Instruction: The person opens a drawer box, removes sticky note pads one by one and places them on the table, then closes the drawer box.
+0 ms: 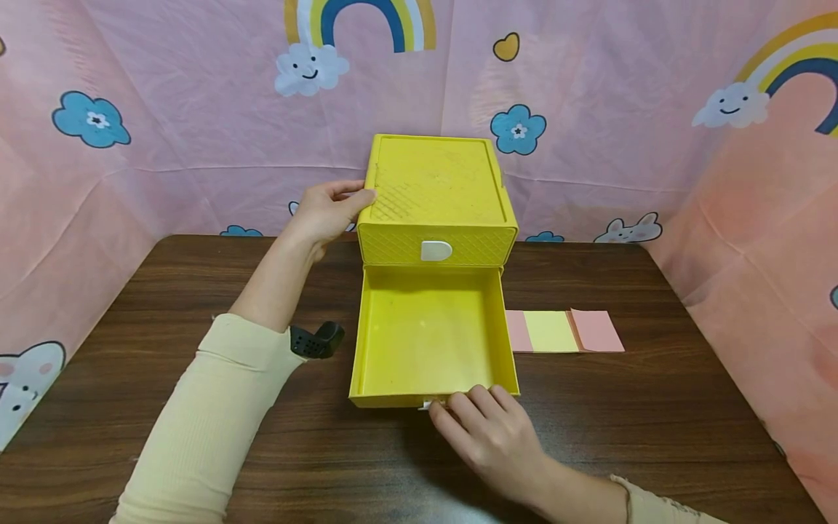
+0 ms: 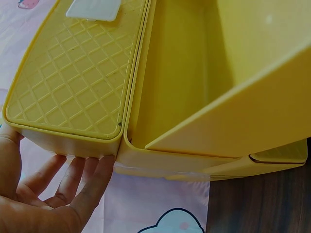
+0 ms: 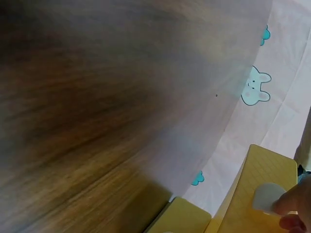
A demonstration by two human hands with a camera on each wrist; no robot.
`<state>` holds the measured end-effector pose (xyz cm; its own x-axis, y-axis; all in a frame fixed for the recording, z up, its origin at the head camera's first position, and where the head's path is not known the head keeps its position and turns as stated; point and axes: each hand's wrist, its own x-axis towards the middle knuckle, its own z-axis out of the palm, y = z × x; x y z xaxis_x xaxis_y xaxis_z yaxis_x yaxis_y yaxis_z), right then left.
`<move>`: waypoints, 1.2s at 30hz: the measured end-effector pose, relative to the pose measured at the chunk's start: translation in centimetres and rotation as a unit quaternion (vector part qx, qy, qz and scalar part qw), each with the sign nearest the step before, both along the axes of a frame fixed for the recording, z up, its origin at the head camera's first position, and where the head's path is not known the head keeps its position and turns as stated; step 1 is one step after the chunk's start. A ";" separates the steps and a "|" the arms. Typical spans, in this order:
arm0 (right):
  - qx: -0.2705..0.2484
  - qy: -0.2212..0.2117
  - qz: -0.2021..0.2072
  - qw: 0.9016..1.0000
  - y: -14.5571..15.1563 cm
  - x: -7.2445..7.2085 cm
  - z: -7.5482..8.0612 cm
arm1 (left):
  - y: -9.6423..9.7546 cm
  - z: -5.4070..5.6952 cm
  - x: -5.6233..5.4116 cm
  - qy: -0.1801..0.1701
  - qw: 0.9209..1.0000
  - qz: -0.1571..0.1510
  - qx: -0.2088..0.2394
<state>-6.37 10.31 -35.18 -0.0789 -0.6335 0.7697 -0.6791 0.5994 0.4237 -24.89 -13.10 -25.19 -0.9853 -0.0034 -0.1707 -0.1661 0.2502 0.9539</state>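
A yellow two-tier drawer box (image 1: 439, 182) stands on the table, with its lower drawer (image 1: 425, 331) pulled out and nothing inside. My left hand (image 1: 330, 211) is at the box's left side, thumb at the top edge. In the left wrist view, the fingertips (image 2: 108, 162) touch the side wall of the upper tier. My right hand (image 1: 487, 433) is at the front of the pulled-out drawer and pinches its white handle (image 3: 267, 197). Another white handle (image 1: 436, 251) is on the closed upper drawer.
Pink and yellow sticky notes (image 1: 553, 332) lie in a row right of the drawer, their left end hidden by it. The dark wooden table (image 1: 687, 422) backs onto a pink patterned cloth (image 1: 609, 87). A black band (image 1: 317, 340) is at my left sleeve.
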 end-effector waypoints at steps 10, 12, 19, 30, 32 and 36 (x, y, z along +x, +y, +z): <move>-0.038 -0.024 -0.015 0.999 -0.4 -0.7 0.5 | -0.1 0.0 0.0 0.005 1.000 -0.005 0.006; -0.044 -0.029 -0.019 0.998 -0.4 -0.8 0.6 | 0.0 0.0 0.0 0.006 1.000 -0.005 0.007; -0.064 -0.055 -0.031 0.996 -0.4 -1.4 0.8 | 0.0 0.0 0.2 0.008 1.000 -0.005 0.005; -0.077 -0.098 -0.032 0.992 -0.5 -2.0 0.8 | -0.1 0.0 0.1 0.007 1.000 -0.005 0.001; -0.078 -0.102 -0.035 0.991 -0.5 -2.2 0.6 | -0.1 -0.1 0.1 0.007 1.000 -0.006 -0.001; -0.080 -0.116 -0.043 0.989 -0.4 -2.8 0.0 | -0.1 -0.1 0.0 0.007 1.000 -0.006 -0.002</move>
